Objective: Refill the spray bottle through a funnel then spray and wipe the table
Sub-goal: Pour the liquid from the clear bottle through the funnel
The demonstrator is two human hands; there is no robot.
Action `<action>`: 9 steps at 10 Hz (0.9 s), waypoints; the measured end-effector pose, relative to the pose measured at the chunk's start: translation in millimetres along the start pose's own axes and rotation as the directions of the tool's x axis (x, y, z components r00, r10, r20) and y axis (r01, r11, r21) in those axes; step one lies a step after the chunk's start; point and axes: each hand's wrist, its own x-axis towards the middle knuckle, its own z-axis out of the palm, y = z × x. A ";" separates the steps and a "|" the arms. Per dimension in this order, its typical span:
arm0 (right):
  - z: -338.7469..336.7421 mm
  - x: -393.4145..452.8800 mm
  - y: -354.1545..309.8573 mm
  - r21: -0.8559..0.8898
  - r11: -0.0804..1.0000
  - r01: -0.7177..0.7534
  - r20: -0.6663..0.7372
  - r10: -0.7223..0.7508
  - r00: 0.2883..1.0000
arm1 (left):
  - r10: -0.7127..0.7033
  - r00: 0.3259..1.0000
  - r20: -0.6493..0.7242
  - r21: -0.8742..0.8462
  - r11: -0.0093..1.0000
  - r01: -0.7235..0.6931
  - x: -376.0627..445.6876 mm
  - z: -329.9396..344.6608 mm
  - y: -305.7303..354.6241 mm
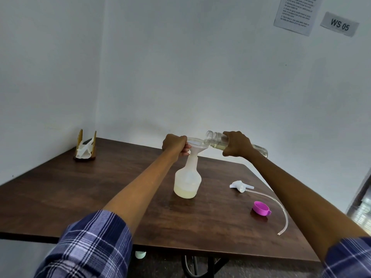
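Observation:
A translucent white spray bottle point(187, 180) stands on the dark wooden table point(80, 197), with pale liquid filling its lower part. A white funnel point(195, 146) sits in its neck. My left hand point(175, 145) grips the funnel at its rim and the bottle neck. My right hand point(236, 144) holds a clear bottle point(215, 138) tipped almost level, its open mouth over the funnel; a little pale liquid lies along its lower side. The white spray head point(240, 185) with its long clear tube point(281, 209) lies on the table to the right.
A purple cap point(261, 208) lies near the spray head's tube. A wooden holder with white napkins point(85, 150) stands at the table's far left corner against the wall. White walls close in behind and left; the table's front edge runs below my forearms.

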 end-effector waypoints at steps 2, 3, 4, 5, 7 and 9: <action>0.8 -0.4 0.0 0.009 1.000 -0.001 -0.001 0.001 1.000 | -0.001 1.000 -0.007 0.009 1.000 0.001 0.1 -0.1 0.0; -0.4 -0.3 -0.2 0.004 1.000 -0.002 0.004 0.002 1.000 | 0.000 1.000 -0.010 0.015 1.000 0.001 -0.1 0.3 0.1; -0.7 -0.9 -0.5 0.002 1.000 -0.007 0.008 0.006 1.000 | 0.001 1.000 -0.006 0.011 1.000 -0.001 -0.5 0.8 0.3; -1.0 -1.4 -1.1 -0.001 1.000 -0.010 0.012 0.010 1.000 | 0.000 1.000 -0.004 0.007 1.000 0.000 -0.7 0.6 0.4; -1.6 -1.5 0.4 -0.002 1.000 0.000 0.004 0.000 1.000 | 0.000 1.000 -0.003 0.008 1.000 0.000 -1.6 0.8 0.3; -0.8 0.1 1.2 -0.001 1.000 -0.012 0.012 0.012 1.000 | 0.002 1.000 -0.011 0.013 1.000 -0.002 0.1 1.7 -0.4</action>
